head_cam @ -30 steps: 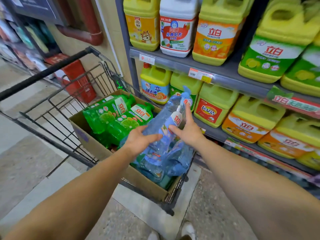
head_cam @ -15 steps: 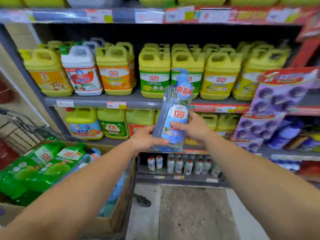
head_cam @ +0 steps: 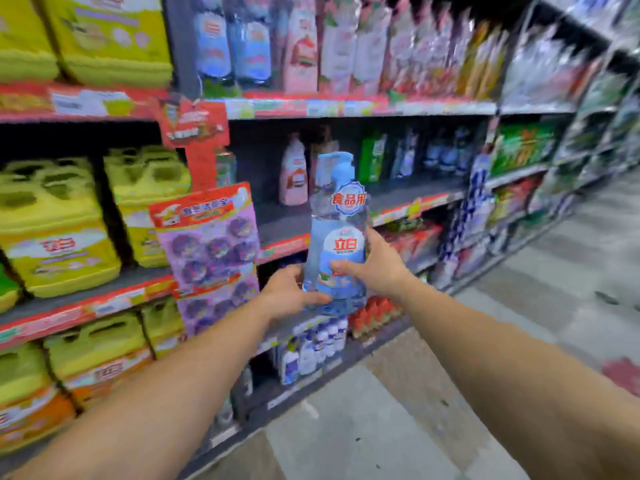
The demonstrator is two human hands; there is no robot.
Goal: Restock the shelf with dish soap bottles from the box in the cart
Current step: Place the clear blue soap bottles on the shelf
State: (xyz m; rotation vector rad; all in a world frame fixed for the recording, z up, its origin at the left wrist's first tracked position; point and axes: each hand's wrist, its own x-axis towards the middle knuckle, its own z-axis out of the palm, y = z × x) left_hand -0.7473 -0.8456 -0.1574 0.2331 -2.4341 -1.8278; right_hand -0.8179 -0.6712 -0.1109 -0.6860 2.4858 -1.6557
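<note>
1. Carrying step: left hand [head_cam: 294, 294] grips the bottle's [head_cam: 337, 244] base, right hand [head_cam: 375, 268] grips its side; it hangs upright before the shelf [head_cam: 398, 197].
2. Next, probably: set it on the shelf's bare front edge.

Clear blue bottle [head_cam: 337, 237], yellow jugs [head_cam: 55, 223]

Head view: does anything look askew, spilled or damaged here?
Nothing stands out. The blue dish soap bottle is upright and intact, held by the left hand at its base and the right hand at its side. The shelves are too blurred to judge.
</note>
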